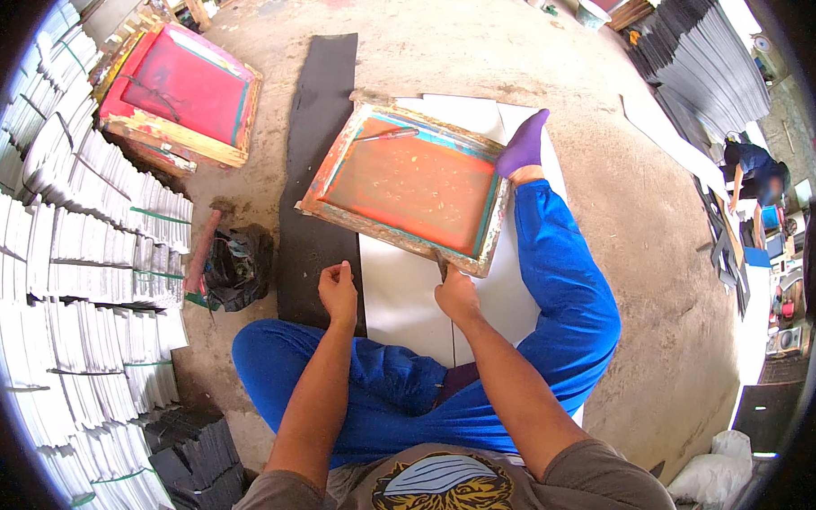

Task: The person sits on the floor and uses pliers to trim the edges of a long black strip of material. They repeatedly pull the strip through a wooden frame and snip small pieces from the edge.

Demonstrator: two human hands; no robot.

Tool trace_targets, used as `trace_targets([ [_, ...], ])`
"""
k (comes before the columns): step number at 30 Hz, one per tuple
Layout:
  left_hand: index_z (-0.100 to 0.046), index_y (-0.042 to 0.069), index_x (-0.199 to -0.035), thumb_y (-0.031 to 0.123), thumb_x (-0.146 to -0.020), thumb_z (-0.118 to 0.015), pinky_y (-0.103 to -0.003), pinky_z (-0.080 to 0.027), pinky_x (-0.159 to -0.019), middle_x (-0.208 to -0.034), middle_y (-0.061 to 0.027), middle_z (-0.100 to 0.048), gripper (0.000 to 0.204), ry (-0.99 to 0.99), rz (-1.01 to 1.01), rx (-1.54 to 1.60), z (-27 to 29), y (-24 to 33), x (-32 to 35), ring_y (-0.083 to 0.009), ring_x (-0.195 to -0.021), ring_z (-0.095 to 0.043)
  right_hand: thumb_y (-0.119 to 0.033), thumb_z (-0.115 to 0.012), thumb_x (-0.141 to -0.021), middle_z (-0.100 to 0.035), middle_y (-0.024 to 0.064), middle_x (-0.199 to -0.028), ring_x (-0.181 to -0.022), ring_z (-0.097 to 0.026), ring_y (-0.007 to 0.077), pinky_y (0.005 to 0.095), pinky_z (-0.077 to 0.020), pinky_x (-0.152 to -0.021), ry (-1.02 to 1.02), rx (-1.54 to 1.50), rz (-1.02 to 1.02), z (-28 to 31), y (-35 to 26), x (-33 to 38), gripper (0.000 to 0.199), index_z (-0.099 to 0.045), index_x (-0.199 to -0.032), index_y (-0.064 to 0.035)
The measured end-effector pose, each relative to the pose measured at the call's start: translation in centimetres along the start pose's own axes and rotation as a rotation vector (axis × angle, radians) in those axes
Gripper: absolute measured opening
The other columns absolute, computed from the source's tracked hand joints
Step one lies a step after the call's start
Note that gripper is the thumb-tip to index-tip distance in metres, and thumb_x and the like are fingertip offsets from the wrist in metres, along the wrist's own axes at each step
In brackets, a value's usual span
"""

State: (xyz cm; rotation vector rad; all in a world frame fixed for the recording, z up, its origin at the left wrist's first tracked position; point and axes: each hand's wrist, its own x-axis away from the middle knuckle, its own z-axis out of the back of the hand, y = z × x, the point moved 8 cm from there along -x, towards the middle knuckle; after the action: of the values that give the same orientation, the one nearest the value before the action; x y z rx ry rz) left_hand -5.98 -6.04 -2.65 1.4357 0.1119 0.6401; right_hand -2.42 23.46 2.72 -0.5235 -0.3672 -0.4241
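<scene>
A wooden screen-printing frame [337, 163] with orange mesh and a paint-stained, worn rim lies slightly turned before me. Across its upper left inside rests a slim tool [387, 135], too small to tell its kind. My right hand [458, 295] is closed at the frame's lower edge, with a small dark piece at its fingertips that I cannot make out. Left of it, my left hand [338, 293] hovers below the frame with curled fingers pressed together; whatever they hold, if anything, is hidden. My foot in a purple sock [523, 147] is beside the frame's upper right corner.
White sheets [406, 300] and a black sheet [321, 108] lie under and beside the frame. Another frame with red mesh [194, 81] stands far left. Tied white stacks [101, 289] line the left side, near a black plastic bag [237, 267]. Another person [757, 173] bends at far right.
</scene>
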Motion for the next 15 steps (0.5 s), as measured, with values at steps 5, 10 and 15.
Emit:
trace_targets([
  [5,-0.062,-0.002,-0.101,0.029,-0.097,-0.068,-0.027,-0.045,-0.045,-0.083,-0.0082,-0.062,0.032,-0.048,-0.049,-0.018,-0.6,-0.2,-0.2,-0.0113,-0.056,-0.054,-0.013,-0.057,-0.091,-0.067,0.0321,-0.111,-0.107,-0.066,0.0471,0.0558,-0.0533,-0.094,-0.042,0.104,0.088,0.8,-0.2,-0.2,0.039,-0.054,-0.125,0.0043],
  [10,-0.062,-0.002,-0.102,0.029,-0.097,-0.068,-0.027,-0.044,-0.044,-0.082,-0.0078,-0.063,0.032,-0.043,-0.062,0.004,-0.8,-0.3,-0.4,-0.0112,-0.054,-0.053,-0.027,-0.064,-0.094,-0.068,0.0330,-0.107,-0.105,-0.067,0.0461,0.0535,-0.0526,-0.093,-0.117,0.201,0.111,1.6,-0.5,-1.1,0.040,-0.063,-0.116,0.0061],
  [15,-0.067,-0.003,-0.097,0.026,-0.095,-0.070,-0.030,-0.050,-0.068,-0.079,-0.0063,-0.066,0.029,-0.046,0.054,0.043,-1.2,0.1,0.2,-0.0138,-0.071,-0.060,-0.022,-0.063,-0.092,-0.069,0.0315,-0.107,-0.101,-0.069,0.0447,0.0525,-0.0547,-0.089,-0.189,0.292,0.110,2.4,-1.5,-1.8,0.035,-0.068,-0.109,0.0084],
])
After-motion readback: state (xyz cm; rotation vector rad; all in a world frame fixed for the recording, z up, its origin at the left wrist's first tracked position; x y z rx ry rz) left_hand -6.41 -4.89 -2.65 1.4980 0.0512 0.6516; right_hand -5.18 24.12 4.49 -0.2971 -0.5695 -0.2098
